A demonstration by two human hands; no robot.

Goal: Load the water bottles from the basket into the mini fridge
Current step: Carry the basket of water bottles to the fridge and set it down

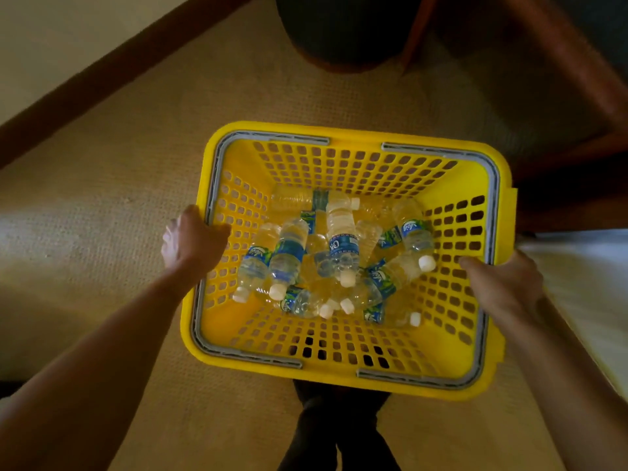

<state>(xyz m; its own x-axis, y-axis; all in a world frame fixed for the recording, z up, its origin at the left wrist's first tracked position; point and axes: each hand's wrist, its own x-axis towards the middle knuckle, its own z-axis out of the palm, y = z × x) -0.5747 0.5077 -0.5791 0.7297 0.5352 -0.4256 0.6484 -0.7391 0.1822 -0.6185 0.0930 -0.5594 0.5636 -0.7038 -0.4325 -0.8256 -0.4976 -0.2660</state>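
A yellow plastic basket (353, 134) with perforated walls and folded grey handles is held over the carpet in front of me. Several small water bottles (343, 246) with white caps and blue-green labels lie jumbled on its bottom. My left hand (190, 243) grips the basket's left rim, thumb hooked over the inside. My right hand (503, 283) grips the right rim, fingers curled over its edge. The mini fridge is not in view.
Beige carpet (102, 215) covers the floor, with a dark wooden skirting board (102, 86) along the wall at left. A dark round object (339, 32) and dark wooden furniture (560, 62) stand ahead. A white surface (584, 283) lies at right. My dark-trousered legs (336, 433) show below the basket.
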